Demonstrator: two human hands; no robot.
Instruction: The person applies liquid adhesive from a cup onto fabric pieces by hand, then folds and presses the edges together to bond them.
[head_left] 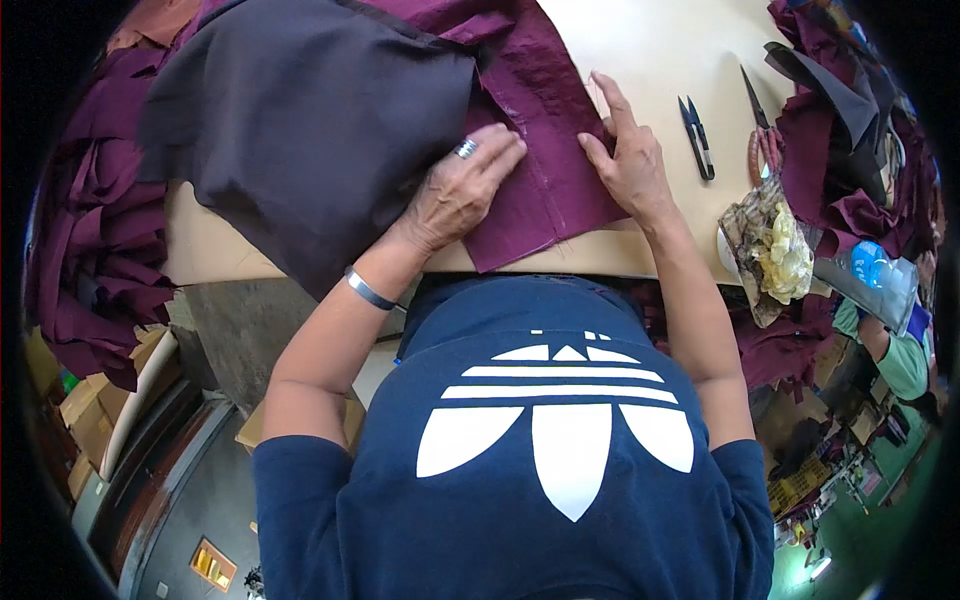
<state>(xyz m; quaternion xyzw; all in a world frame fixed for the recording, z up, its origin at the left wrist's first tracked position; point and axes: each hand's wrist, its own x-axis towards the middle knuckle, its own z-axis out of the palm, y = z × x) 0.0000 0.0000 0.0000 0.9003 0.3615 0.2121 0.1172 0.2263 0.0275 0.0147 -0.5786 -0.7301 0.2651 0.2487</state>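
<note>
A maroon fabric panel point(515, 205) with a lengthwise seam and frayed edges lies on the table in front of me. My left hand point(465, 185), with a ring on one finger, rests on it, fingers stretched out and close together; its thumb is hidden. Under and beside that wrist spreads a dark brown piece of fabric point(310, 130), overlapping the maroon one. At the panel's right edge is my right hand point(635, 160), its index finger extended and thumb apart, with nothing visible in its grasp. The other fingers are partly hidden.
Thread snips point(697, 138) and orange-handled scissors point(764, 140) lie to the right. Nearer stands a crumpled yellowish plastic bag point(785, 262). Maroon fabric piles hang at the left point(100, 220) and right point(805, 150) of the pale table point(690, 40). Another person's arm point(875, 340) shows far right.
</note>
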